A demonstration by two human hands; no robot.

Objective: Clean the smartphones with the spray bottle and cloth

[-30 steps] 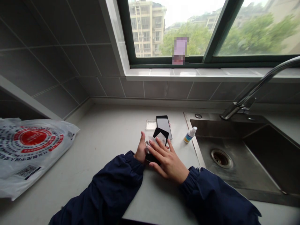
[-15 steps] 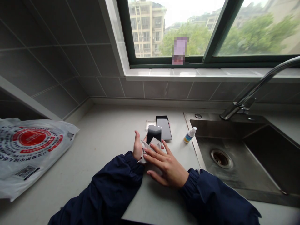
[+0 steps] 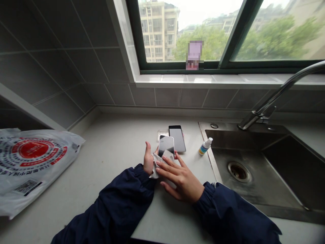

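Observation:
A smartphone (image 3: 166, 144) with a dark, shiny screen rests in my left hand (image 3: 148, 159), whose thumb sticks up at its left side. The fingers underneath are mostly hidden. My right hand (image 3: 181, 178) presses a light grey cloth (image 3: 158, 162) onto the lower part of the screen, its fingers laid flat over the fabric. Just behind, a second phone (image 3: 178, 138) with a grey screen and black edge lies on the counter, partly over a clear case (image 3: 161, 132). To the right stands a small spray bottle (image 3: 205, 146) with a white top, beside the sink's edge.
A steel sink (image 3: 214, 169) with a curved tap (image 3: 276, 91) takes up the right side. On the left lies a white plastic bag (image 3: 50, 186) with red print. The pale counter (image 3: 101, 142) runs back to a tiled wall under a window (image 3: 188, 30).
Almost nothing differs. The held phone is tilted slightly, so its screen reflects more light, while both hands and the cloth stay in nearly the same place.

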